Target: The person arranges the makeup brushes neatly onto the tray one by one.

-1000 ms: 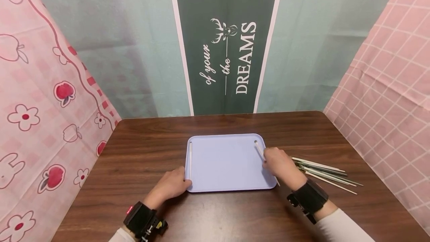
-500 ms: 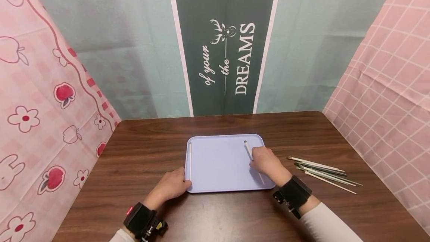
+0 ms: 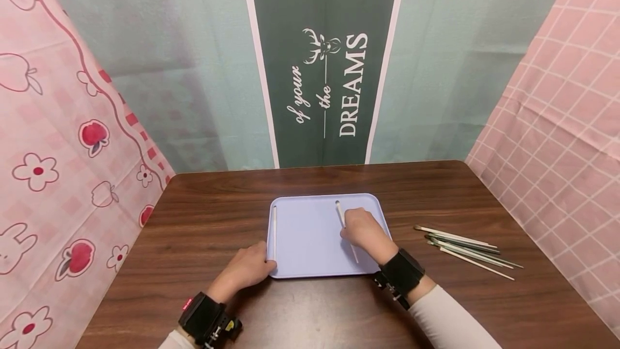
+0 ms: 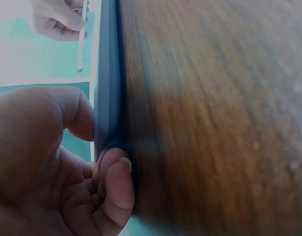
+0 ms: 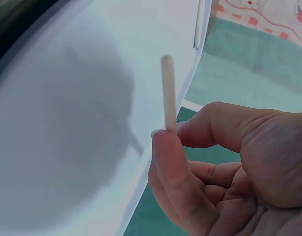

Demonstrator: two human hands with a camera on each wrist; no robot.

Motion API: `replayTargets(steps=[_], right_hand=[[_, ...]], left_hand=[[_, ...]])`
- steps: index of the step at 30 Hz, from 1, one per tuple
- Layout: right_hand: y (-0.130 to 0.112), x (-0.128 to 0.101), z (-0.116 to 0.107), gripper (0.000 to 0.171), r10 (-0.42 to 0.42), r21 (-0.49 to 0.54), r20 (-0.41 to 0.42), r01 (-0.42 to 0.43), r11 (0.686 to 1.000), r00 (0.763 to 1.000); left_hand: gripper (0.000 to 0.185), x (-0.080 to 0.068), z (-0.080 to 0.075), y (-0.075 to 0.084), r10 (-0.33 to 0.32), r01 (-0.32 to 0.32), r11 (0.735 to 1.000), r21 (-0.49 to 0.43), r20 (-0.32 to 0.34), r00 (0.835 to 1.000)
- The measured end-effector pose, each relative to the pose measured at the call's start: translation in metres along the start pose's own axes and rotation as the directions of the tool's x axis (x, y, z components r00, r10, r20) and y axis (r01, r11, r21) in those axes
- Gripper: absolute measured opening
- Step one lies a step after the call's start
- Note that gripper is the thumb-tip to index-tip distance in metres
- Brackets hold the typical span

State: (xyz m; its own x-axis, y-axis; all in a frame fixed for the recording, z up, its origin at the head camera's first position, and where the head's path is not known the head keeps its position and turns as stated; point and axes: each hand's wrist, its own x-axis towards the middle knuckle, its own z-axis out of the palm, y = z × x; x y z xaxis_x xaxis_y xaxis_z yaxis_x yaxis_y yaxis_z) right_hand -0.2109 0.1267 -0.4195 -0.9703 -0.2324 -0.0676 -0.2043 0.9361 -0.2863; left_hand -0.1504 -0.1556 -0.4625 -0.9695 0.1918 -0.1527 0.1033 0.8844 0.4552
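A lavender tray (image 3: 310, 241) lies on the brown table. My left hand (image 3: 247, 266) grips its near left corner, the thumb and curled fingers pinching the rim (image 4: 105, 73) in the left wrist view. Over the tray's right half, my right hand (image 3: 366, 230) pinches a slim white makeup brush (image 3: 340, 211) between thumb and fingers. Its dark tip points to the far side; the rounded handle end (image 5: 168, 91) shows in the right wrist view. Another white brush (image 3: 275, 233) lies lengthwise along the tray's left edge.
Right of the tray, a loose bunch of several slim brushes (image 3: 465, 246), with white and green handles, lies on the table (image 3: 213, 203). A green curtain (image 3: 194, 79) hangs behind the table, with pink cloths (image 3: 562, 123) at both sides.
My right hand has moved left with the brush, from the tray's right edge inward over the tray. The left hand has stayed at the corner.
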Motion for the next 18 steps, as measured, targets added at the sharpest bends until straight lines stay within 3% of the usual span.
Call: replayTargets(steps=[18], right_hand=[[-0.04, 0.012, 0.01, 0.018, -0.021, 0.007, 0.013, 0.021, 1.0, 1.0]], left_hand=[[0.026, 0.001, 0.0, 0.001, -0.015, 0.015, 1.0, 0.015, 0.011, 1.0]])
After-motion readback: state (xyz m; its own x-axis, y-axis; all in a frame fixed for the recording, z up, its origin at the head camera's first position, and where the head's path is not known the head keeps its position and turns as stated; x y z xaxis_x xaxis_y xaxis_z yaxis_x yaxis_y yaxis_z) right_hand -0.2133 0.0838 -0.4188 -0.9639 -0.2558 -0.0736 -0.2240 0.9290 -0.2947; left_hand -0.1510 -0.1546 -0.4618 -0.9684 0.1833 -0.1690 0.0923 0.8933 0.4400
